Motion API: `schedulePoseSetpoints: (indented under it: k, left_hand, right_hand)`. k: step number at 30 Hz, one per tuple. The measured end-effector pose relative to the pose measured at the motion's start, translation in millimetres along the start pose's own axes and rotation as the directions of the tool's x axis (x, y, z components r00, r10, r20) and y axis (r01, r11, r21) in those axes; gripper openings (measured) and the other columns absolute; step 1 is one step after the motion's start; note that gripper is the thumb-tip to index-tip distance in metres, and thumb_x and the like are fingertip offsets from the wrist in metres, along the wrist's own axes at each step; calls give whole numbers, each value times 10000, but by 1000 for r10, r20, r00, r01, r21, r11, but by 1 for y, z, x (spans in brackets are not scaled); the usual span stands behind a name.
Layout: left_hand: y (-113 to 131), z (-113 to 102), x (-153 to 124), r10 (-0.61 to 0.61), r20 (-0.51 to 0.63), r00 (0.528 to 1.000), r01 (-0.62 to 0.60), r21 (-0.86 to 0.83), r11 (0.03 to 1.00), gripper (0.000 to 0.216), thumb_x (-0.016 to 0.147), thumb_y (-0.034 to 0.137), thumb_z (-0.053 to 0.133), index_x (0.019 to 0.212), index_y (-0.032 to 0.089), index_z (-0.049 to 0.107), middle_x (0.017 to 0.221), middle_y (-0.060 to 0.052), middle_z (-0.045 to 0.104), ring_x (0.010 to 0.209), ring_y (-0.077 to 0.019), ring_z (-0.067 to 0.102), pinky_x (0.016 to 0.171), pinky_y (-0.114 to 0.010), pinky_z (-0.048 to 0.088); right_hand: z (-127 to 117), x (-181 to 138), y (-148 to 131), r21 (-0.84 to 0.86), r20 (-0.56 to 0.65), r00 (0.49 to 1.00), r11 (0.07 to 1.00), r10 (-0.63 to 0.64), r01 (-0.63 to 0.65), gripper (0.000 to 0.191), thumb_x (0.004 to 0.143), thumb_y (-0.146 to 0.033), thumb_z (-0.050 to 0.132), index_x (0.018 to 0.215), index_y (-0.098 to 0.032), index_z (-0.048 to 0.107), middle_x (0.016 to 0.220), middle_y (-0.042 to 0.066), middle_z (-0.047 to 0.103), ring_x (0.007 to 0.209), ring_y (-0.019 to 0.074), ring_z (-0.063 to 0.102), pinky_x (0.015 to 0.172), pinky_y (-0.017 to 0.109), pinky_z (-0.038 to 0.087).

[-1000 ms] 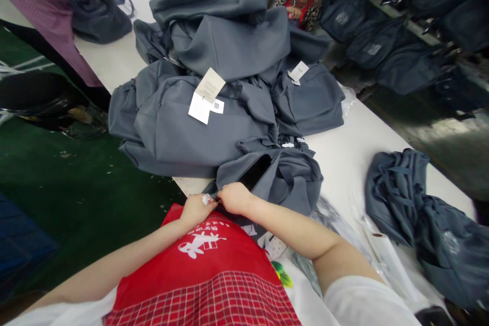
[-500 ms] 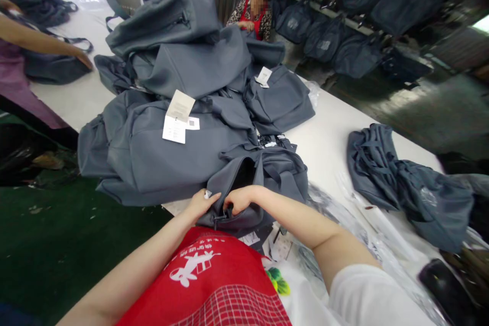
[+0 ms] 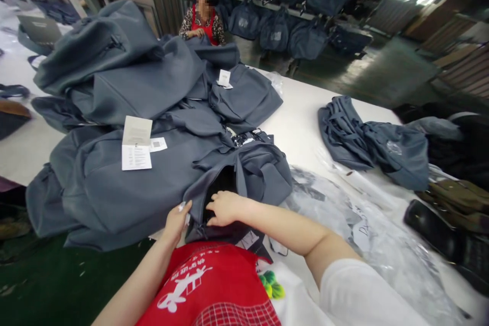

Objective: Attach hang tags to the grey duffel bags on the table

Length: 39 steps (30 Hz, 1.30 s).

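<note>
A dark grey-blue bag (image 3: 267, 170) lies at the table's near edge, its zipped mouth gaping to show a black inside. At the bag's left rim, my left hand (image 3: 176, 221) is closed on the fabric, with a bit of white at a finger. My right hand (image 3: 224, 208) reaches over the mouth from the right, fingers bent and somewhat apart at the opening, with nothing visible in them. A larger grey-blue bag (image 3: 99, 188) lies flat just left, bearing a paper hang tag (image 3: 136, 155).
Behind lies a heap of similar bags (image 3: 141, 86). More bags (image 3: 393, 150) sit on the white table (image 3: 294, 107) at right, near clear plastic wrapping (image 3: 389, 244) and a black case (image 3: 431, 224). Bags hang on a rack (image 3: 278, 30) behind a person in a red apron (image 3: 202, 25).
The view has swung right, so the table's contents sit further left. My right hand's fingers have loosened and spread at the bag's mouth, which gapes wider. My left hand stays at the rim.
</note>
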<state>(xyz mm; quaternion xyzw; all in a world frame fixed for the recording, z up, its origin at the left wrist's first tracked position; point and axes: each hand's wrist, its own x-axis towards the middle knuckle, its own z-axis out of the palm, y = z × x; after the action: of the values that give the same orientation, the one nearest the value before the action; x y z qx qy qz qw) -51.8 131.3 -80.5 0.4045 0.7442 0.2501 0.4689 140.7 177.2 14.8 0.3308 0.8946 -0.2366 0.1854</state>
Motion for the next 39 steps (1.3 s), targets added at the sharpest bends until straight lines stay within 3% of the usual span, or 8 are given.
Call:
schedulePoseSetpoints:
  k: [5, 9, 14, 21, 30, 32, 36, 39]
  left_hand:
    - [28, -6, -5, 139, -8, 990, -128, 350, 928, 548, 636, 745, 563, 596, 199, 581, 551, -60, 585, 589, -244, 576, 550, -297, 359]
    - [65, 6, -12, 404, 8, 915, -270, 756, 596, 545, 816, 688, 390, 799, 193, 616, 737, -113, 678, 688, -276, 639, 578, -303, 369]
    - [92, 10, -16, 580, 205, 789, -483, 791, 377, 441, 922, 522, 346, 730, 211, 592, 746, -70, 682, 733, -217, 642, 645, -272, 390]
    - [82, -26, -24, 619, -36, 785, -423, 699, 577, 335, 910, 432, 427, 950, 208, 673, 871, -60, 722, 850, -223, 659, 700, -262, 427]
    - [104, -35, -32, 564, -1, 826, -400, 704, 587, 314, 852, 462, 497, 954, 215, 663, 869, -50, 720, 858, -253, 665, 714, -302, 465]
    - [121, -33, -44, 634, -23, 773, -450, 684, 574, 348, 820, 427, 535, 1066, 193, 615, 988, -79, 703, 965, -268, 640, 804, -328, 474]
    - [158, -4, -76, 710, 333, 620, -740, 550, 388, 290, 867, 374, 460, 1028, 210, 636, 1021, -93, 687, 960, -237, 634, 869, -322, 457]
    - [179, 43, -79, 459, 554, 694, -715, 608, 346, 422, 910, 454, 377, 825, 176, 684, 813, -132, 704, 775, -265, 657, 734, -349, 461]
  right_hand:
    - [-3, -2, 29, -12, -148, 969, 980, 197, -201, 359, 836, -181, 511, 1144, -28, 612, 1123, 233, 624, 979, 266, 627, 800, 361, 521]
    - [8, 22, 55, -16, -222, 955, 979, 195, -204, 460, 787, -199, 595, 1212, -24, 566, 1284, 243, 525, 1147, 301, 524, 946, 401, 455]
    - [31, 20, 75, -32, -241, 959, 987, 147, -160, 365, 842, -184, 542, 1184, -72, 599, 1239, 178, 578, 1145, 255, 517, 962, 352, 430]
    - [45, -52, 47, -56, -298, 934, 974, 194, -221, 208, 854, -166, 500, 870, -112, 701, 903, 132, 658, 884, 246, 577, 982, 459, 356]
    - [42, -102, 9, -72, -365, 926, 988, 100, -136, 188, 889, -135, 461, 837, -118, 640, 819, 111, 636, 767, 210, 547, 751, 361, 399]
    - [42, -97, 11, -62, -360, 927, 988, 108, -140, 200, 895, -132, 451, 824, -120, 637, 812, 112, 639, 762, 210, 550, 744, 365, 404]
    - [43, -75, 14, -37, -365, 923, 989, 123, -146, 204, 888, -134, 469, 801, -120, 653, 801, 109, 660, 760, 222, 573, 726, 369, 429]
    - [47, -55, 14, -26, -376, 919, 990, 121, -140, 230, 885, -107, 454, 916, -135, 680, 976, 124, 692, 928, 257, 596, 811, 385, 449]
